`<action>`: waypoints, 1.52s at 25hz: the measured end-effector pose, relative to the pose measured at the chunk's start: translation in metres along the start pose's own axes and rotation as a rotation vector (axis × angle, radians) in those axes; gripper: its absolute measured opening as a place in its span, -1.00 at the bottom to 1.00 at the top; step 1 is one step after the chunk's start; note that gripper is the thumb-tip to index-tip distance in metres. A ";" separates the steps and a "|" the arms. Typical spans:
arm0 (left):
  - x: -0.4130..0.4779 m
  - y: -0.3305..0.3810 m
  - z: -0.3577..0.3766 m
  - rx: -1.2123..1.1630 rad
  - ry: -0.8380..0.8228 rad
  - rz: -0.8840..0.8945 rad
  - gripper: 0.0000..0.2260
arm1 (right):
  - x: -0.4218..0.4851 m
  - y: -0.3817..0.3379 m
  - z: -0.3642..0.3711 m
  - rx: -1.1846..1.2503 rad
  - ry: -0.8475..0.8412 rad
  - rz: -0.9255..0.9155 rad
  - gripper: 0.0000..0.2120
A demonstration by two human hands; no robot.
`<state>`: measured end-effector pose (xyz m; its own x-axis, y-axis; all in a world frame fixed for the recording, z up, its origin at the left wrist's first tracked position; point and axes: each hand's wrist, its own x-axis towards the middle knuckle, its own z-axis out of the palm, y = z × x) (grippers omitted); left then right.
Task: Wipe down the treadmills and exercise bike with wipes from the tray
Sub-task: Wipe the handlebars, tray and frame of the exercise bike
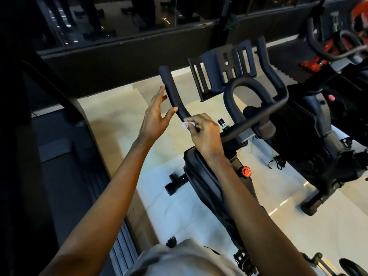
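A black exercise bike (211, 182) stands in front of me, its handlebars (256, 116) spread wide. My right hand (203, 134) pinches a small white wipe (187, 124) against the base of the left handlebar horn (172, 90). My left hand (156, 114) is open, fingers straight, just left of that horn, with its thumb touching the bar. A black slotted device holder (221, 70) sits above the bars.
A treadmill deck (65, 176) runs along my left. A second bike (326, 124) with red parts stands at the right on the glossy tiled floor (219, 196). A dark mirrored wall (119, 26) lies ahead. A red knob (246, 172) sits on the bike frame.
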<state>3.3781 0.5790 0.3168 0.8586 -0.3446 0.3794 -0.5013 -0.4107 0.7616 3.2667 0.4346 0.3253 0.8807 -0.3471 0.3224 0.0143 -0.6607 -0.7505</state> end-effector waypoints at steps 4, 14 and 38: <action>0.008 -0.005 -0.001 -0.017 -0.017 -0.013 -0.27 | -0.016 0.010 -0.018 -0.012 -0.020 0.036 -0.81; 0.033 0.001 -0.015 -0.024 0.045 -0.038 -0.33 | 0.047 -0.003 -0.010 -0.022 -0.147 -0.100 -0.90; 0.070 0.021 -0.033 -0.067 0.200 -0.129 -0.71 | 0.111 0.001 0.014 0.275 -0.148 -0.275 -0.75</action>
<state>3.4315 0.5737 0.3763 0.9226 -0.1166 0.3678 -0.3835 -0.3810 0.8413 3.3709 0.4045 0.3521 0.8846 -0.0703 0.4611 0.3668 -0.5057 -0.7808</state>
